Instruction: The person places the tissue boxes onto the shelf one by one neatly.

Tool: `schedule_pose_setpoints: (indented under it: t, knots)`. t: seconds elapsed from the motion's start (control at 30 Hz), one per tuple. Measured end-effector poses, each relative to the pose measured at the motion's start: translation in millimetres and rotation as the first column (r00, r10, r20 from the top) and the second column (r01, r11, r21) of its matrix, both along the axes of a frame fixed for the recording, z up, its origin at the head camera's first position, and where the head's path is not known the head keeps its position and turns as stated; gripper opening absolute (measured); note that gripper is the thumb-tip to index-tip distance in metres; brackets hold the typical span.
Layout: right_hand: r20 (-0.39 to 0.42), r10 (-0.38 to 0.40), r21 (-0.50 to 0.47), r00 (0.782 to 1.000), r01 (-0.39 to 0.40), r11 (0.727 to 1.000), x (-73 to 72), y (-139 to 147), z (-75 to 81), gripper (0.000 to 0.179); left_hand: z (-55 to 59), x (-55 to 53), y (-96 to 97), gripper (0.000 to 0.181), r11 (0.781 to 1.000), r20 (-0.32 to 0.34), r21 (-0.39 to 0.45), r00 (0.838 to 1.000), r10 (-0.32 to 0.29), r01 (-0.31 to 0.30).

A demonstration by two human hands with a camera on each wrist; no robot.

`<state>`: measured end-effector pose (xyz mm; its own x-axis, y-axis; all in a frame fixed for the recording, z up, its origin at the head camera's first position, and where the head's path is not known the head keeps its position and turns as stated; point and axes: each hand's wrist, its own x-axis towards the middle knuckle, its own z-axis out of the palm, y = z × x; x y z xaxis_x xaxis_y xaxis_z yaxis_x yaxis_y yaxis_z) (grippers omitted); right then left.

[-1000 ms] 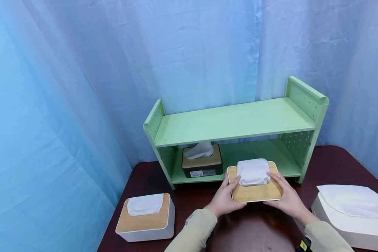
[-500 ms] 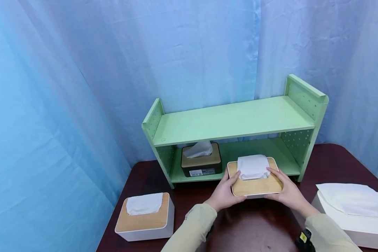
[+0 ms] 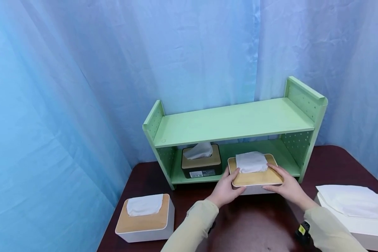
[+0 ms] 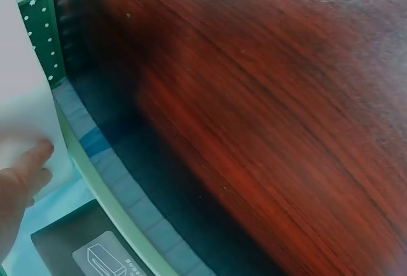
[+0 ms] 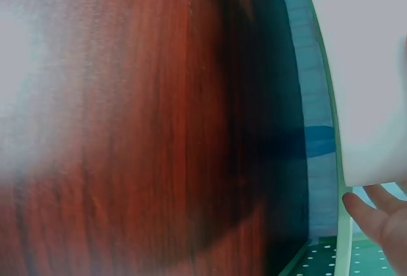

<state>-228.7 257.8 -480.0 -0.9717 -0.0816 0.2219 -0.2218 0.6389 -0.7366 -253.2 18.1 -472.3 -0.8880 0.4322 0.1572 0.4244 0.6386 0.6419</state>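
Observation:
In the head view a white tissue box (image 3: 255,179) with a wooden lid and a folded tissue is held between both hands at the front of the lower shelf (image 3: 236,154). My left hand (image 3: 225,190) grips its left side, thumb on the lid. On the right side, my right hand (image 3: 289,189) grips it the same way. The wrist views show the box's white wall above the shelf's front edge; whether it touches the shelf is hidden. To its left on that shelf stands a black tissue box (image 3: 201,161) with a wooden lid.
A green two-tier rack (image 3: 233,122) stands on the dark red wooden table (image 3: 252,231). Another white tissue box (image 3: 141,222) with a wooden lid sits at the left. A larger white tissue box (image 3: 349,220) is at the right. Blue curtains (image 3: 208,52) hang behind.
Both hands have moved the held tissue box forward, toward the lower shelf. More of its white front wall shows below the lid. The other boxes have stayed put.

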Motion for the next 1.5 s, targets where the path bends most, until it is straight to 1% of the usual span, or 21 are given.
schedule_pose_setpoints:
  t: [0.27, 0.47, 0.63, 0.77, 0.83, 0.87, 1.0, 1.1, 1.17, 1.23, 1.27, 1.33, 1.37, 1.43, 1.5]
  knots:
    - [0.025, -0.024, 0.007, 0.999, 0.024, 1.0, -4.9, 0.5, 5.0, 0.083, 4.6, -3.7, 7.2, 0.067, 0.999, 0.042, -0.007, 0.998, 0.042, -0.042]
    - [-0.008, -0.052, 0.022, 0.999, 0.052, 0.998, -9.1, 0.8, 3.4, 0.081, 4.5, -8.4, 11.5, 0.064, 0.998, 0.062, -0.011, 0.996, 0.067, -0.067]
    - [-0.051, -0.078, 0.032, 0.996, 0.08, 0.996, -11.7, -0.5, 0.6, 0.079, 5.6, -8.7, 13.9, 0.057, 0.996, 0.042, -0.011, 0.995, 0.094, -0.094]
    - [-0.125, -0.106, 0.067, 0.987, 0.115, 0.991, -9.1, -1.4, -0.8, 0.074, 7.5, -6.3, 16.7, 0.051, 0.991, 0.012, -0.008, 0.991, 0.135, -0.135]
    - [-0.175, -0.116, 0.09, 0.978, 0.133, 0.987, -6.0, -1.4, -0.7, 0.072, 9.3, -2.8, 16.4, 0.05, 0.989, -0.002, -0.013, 0.989, 0.146, -0.146]
    - [-0.197, -0.12, 0.099, 0.973, 0.141, 0.985, -3.9, -1.4, -0.2, 0.07, 9.9, -0.7, 15.5, 0.049, 0.989, -0.019, -0.021, 0.989, 0.145, -0.146]
    - [-0.257, -0.123, 0.117, 0.959, 0.157, 0.981, 8.0, -3.2, 6.1, 0.065, 14.7, 11.4, 7.8, 0.046, 0.989, -0.113, -0.087, 0.987, 0.114, -0.124]
    - [-0.319, -0.12, 0.135, 0.94, 0.17, 0.976, 18.4, -5.9, 10.8, 0.061, 16.6, 20.5, 2.1, 0.045, 0.98, -0.217, -0.174, 0.974, 0.06, -0.099]
    - [-0.381, -0.104, 0.159, 0.919, 0.176, 0.971, 25.9, -8.1, 12.0, 0.061, 15.8, 26.6, -0.9, 0.046, 0.965, -0.288, -0.251, 0.957, 0.006, -0.081]
    - [-0.43, -0.075, 0.193, 0.899, 0.173, 0.966, 33.1, -10.3, 9.8, 0.061, 13.2, 32.6, -3.1, 0.048, 0.937, -0.351, -0.341, 0.935, -0.055, -0.073]
    - [-0.44, -0.061, 0.213, 0.896, 0.17, 0.962, 36.8, -11.6, 8.1, 0.062, 11.3, 35.4, -3.9, 0.05, 0.92, -0.376, -0.384, 0.923, -0.083, -0.073]
    - [-0.447, -0.037, 0.264, 0.894, 0.172, 0.949, 43.5, -13.9, 2.8, 0.065, 7.3, 40.3, -4.3, 0.055, 0.882, -0.404, -0.464, 0.906, -0.125, -0.085]
    - [-0.44, -0.029, 0.294, 0.897, 0.174, 0.94, 46.4, -15.0, -0.2, 0.067, 5.0, 42.2, -4.0, 0.057, 0.86, -0.412, -0.5, 0.9, -0.14, -0.096]
    - [-0.414, -0.022, 0.35, 0.91, 0.181, 0.919, 51.5, -17.5, -5.7, 0.07, 0.8, 45.6, -3.1, 0.06, 0.823, -0.416, -0.557, 0.896, -0.156, -0.115]
    - [-0.395, -0.019, 0.4, 0.918, 0.191, 0.897, 55.5, -19.3, -11.1, 0.074, -3.3, 48.4, -2.2, 0.061, 0.794, -0.415, -0.595, 0.895, -0.166, -0.129]
